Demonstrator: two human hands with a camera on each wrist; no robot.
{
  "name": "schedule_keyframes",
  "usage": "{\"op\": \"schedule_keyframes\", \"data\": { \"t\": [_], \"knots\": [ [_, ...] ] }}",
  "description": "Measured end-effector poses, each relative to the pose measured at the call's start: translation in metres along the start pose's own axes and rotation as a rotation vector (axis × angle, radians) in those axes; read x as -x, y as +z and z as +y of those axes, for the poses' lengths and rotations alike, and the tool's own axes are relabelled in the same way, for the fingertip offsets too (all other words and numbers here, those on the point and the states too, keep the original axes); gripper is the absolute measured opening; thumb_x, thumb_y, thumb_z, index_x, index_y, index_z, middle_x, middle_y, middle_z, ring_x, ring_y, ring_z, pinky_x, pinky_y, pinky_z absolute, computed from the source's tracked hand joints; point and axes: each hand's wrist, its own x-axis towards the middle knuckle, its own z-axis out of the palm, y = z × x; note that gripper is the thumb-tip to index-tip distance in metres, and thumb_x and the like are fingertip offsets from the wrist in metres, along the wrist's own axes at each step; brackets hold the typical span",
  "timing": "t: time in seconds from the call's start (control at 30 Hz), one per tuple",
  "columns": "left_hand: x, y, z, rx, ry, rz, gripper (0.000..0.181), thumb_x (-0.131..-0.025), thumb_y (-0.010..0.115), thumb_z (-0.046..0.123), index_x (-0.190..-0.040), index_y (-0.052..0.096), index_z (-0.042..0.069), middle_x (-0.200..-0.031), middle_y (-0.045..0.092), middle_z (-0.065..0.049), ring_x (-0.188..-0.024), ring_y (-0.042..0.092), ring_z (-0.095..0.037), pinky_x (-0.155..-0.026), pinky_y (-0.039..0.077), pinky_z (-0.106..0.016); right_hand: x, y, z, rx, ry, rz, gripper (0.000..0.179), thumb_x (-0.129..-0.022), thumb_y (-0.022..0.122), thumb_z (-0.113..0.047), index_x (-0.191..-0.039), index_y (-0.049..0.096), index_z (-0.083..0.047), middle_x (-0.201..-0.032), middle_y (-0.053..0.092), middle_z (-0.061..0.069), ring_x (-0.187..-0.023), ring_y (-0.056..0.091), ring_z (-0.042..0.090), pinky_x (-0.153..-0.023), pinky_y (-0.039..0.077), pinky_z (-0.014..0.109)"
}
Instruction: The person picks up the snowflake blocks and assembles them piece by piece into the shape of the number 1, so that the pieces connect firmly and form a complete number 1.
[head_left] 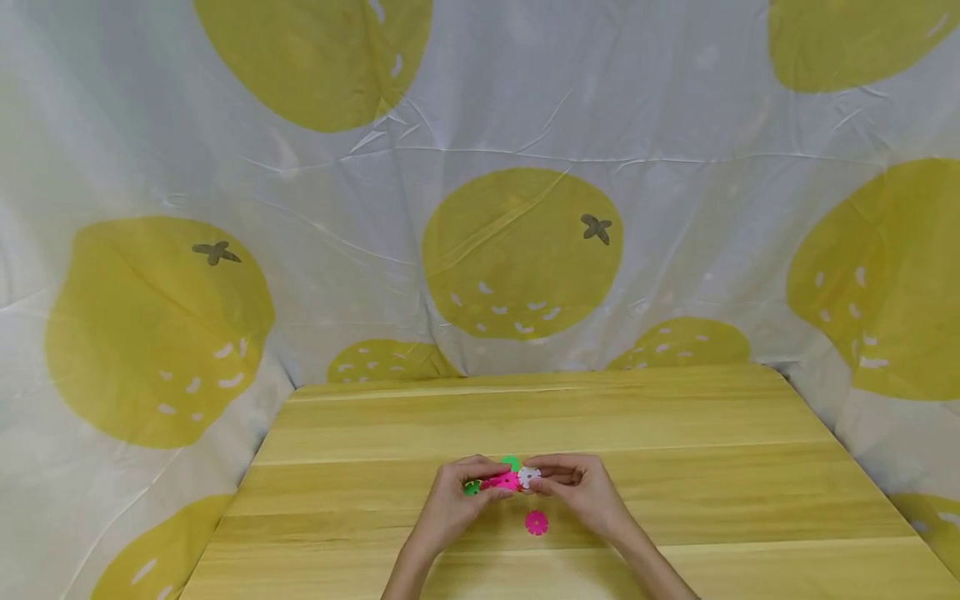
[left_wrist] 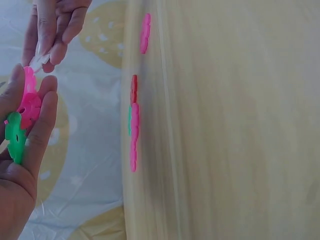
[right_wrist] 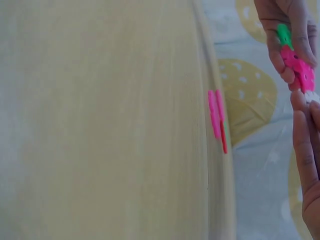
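Note:
In my left hand (head_left: 455, 506) I hold a joined row of notched plastic discs: a green disc (left_wrist: 16, 137) near the palm and pink discs (left_wrist: 31, 106) further along. My right hand (head_left: 592, 498) pinches a white notched disc (head_left: 528, 477) between thumb and fingers. The white disc meets the pink end of the row; whether it is slotted in or only touching, I cannot tell. Both hands are above the table. A single pink disc (head_left: 536, 522) lies on the wood, close below the hands in the head view.
On the wooden table (head_left: 675, 417), a green disc (head_left: 510, 461) shows partly behind the hands. Red (left_wrist: 133, 89) and pink (left_wrist: 134, 140) discs appear edge-on beside it in the left wrist view. A white cloth (head_left: 517, 125) printed with yellow fruit hangs behind the table.

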Motion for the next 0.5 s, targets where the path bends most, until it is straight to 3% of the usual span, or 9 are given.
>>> {"op": "schedule_keyframes", "data": {
  "t": [0.13,0.5],
  "knots": [
    [0.0013,-0.0008,0.0014,0.002,0.001,-0.012,0.026,-0.088,0.082,0.014,-0.113,0.080,0.009,-0.106,0.078,-0.003,-0.102,0.069,-0.013,-0.086,0.056,-0.020,0.0007,0.0039,0.0012,0.022,-0.010,0.013,0.031,-0.094,0.074,-0.007,-0.121,0.071,0.009,-0.107,0.076,0.027,-0.090,0.079,0.015,-0.085,0.060,0.049],
    [0.0043,-0.0028,0.0028,0.003,0.008,-0.042,0.024,-0.088,0.082,0.016,-0.112,0.081,0.011,-0.103,0.078,-0.003,-0.098,0.067,-0.010,-0.082,0.055,-0.019,0.0035,0.0073,0.0042,0.023,-0.063,0.002,0.028,-0.098,0.070,-0.006,-0.119,0.071,0.011,-0.113,0.074,0.029,-0.094,0.078,0.015,-0.084,0.063,0.038]
  ]
}}
